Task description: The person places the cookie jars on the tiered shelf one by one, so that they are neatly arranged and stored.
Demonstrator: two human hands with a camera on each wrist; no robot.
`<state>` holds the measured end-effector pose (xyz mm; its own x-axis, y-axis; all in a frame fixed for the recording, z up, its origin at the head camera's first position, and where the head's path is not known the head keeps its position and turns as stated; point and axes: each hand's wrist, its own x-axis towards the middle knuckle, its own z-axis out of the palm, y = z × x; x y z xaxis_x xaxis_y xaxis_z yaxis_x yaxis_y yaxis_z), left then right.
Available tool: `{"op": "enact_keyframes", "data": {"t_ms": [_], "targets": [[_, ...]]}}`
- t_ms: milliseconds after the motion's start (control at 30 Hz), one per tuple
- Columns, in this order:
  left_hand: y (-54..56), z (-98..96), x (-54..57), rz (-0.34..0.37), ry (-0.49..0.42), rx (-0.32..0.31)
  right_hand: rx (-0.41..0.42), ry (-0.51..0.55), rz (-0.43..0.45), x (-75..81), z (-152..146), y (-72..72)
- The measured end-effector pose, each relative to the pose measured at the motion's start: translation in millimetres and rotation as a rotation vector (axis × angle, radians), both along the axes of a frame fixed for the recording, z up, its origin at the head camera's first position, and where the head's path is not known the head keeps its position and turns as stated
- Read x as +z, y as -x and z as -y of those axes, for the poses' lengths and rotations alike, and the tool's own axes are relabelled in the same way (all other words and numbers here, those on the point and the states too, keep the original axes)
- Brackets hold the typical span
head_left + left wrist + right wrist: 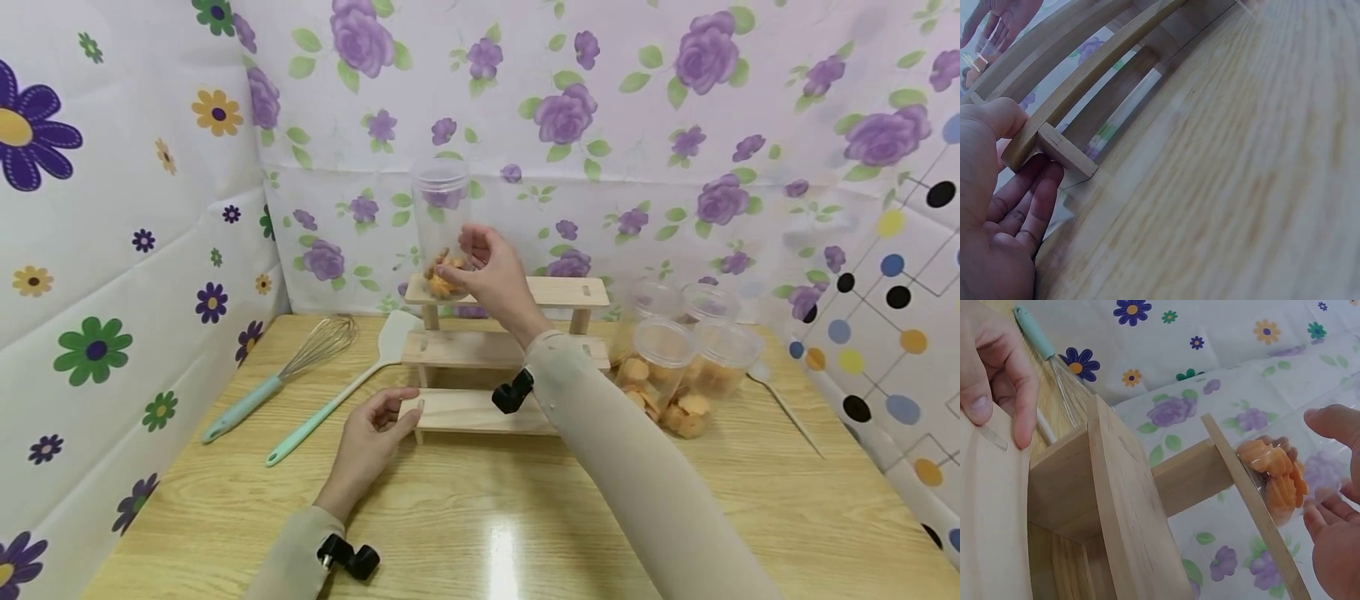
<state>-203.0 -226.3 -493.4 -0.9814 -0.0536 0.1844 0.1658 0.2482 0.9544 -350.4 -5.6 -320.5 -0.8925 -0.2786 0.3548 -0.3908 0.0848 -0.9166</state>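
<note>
A tall clear plastic jar (pixel 437 218) stands upright on the left end of the top tier of a three-tier wooden rack (pixel 468 348). Orange-brown shell-shaped biscuits (pixel 1279 475) lie in its bottom. My right hand (pixel 497 271) is at the jar's lower right side, its fingers spread apart and the thumb overlapping the jar in the head view. Lower down, my left hand (pixel 371 435) grips the left end of the bottom tier (pixel 1054 112), thumb above and fingers curled beneath.
Left of the rack lie a whisk (pixel 281 375) and a spatula (pixel 352 387) with pale green handles. Several lidded clear jars (pixel 663 358) with biscuits cluster to the right, beside a thin long-handled spoon (pixel 787 408). Patterned cloth walls (pixel 480 108) enclose the wooden table (pixel 450 517).
</note>
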Motion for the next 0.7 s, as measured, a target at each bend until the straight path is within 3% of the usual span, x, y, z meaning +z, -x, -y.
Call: {"op": "enact_keyframes", "data": {"t_ms": [233, 533, 700], "targets": [[-0.7, -0.8, -0.3, -0.016, -0.022, -0.008, 0.008, 0.045, 0.045, 1.3, -7.7, -5.9], [-0.3, -0.6, -0.7, -0.008, -0.041, -0.009, -0.033, 0.070, -0.070, 8.0, -22.1, -16.6], [0.6, -0.9, -1.7, -0.013, -0.035, -0.011, -0.051, 0.095, -0.142, 14.9, -35.7, -30.2]]}}
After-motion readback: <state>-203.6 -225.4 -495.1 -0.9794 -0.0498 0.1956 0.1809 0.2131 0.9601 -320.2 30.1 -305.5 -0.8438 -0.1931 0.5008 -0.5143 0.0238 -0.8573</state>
